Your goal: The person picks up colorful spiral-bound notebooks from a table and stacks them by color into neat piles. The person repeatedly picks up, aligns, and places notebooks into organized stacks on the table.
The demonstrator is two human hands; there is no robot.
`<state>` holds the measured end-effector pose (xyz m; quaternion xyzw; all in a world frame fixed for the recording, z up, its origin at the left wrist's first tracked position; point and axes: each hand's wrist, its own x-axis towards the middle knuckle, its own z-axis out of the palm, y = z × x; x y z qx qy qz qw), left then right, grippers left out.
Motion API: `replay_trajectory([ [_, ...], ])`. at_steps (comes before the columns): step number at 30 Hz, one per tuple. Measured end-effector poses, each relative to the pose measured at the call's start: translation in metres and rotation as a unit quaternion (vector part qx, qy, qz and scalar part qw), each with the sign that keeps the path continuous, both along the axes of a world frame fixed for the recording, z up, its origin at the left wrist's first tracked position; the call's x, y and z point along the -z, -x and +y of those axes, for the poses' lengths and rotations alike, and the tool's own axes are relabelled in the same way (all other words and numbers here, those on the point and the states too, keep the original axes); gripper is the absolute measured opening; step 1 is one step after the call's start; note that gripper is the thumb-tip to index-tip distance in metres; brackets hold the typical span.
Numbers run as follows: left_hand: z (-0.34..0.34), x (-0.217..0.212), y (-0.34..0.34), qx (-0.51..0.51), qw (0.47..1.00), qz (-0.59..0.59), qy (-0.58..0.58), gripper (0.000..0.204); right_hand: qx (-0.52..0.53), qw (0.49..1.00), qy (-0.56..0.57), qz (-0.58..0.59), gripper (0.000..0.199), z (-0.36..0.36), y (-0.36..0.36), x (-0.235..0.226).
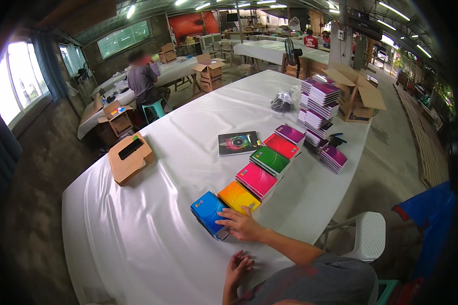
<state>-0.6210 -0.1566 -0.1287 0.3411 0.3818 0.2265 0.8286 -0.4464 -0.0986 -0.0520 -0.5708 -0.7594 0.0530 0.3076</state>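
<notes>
A row of spiral notebook stacks runs diagonally across the white table (152,223): blue (206,211), orange (238,196), pink (257,179), green (270,159), red (281,145) and purple (290,133). My right hand (242,224) lies flat on the near corner of the blue stack with its fingers spread, gripping nothing. My left hand (237,268) rests on the tablecloth near the table's front edge, fingers apart and empty. A dark notebook with a colourful swirl cover (237,143) lies alone to the left of the row.
Tall piles of purple-and-white notebooks (318,104) stand at the far right beside an open cardboard box (359,94) and a black bag (283,101). A small cardboard box with a black device on it (130,158) sits at the left edge. A white chair (369,236) is on my right. Another person (140,76) sits at a far table.
</notes>
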Motion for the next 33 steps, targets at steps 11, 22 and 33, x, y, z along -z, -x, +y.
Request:
replay_trajectory([
  [11, 0.000, -0.004, -0.001, -0.017, 1.000, 0.006, -0.005, 0.054, 0.010, 0.999, -0.053, -0.005, 0.040, 0.006, -0.003, 0.010],
  [22, -0.001, 0.004, -0.002, -0.024, 1.000, 0.009, -0.004, 0.052, 0.016, 0.998, -0.066, 0.002, 0.038, 0.005, -0.003, 0.009],
  [33, 0.001, 0.001, -0.001, -0.007, 1.000, 0.006, -0.012, 0.055, 0.016, 0.997, -0.080, 0.004, 0.035, 0.006, -0.004, 0.008],
])
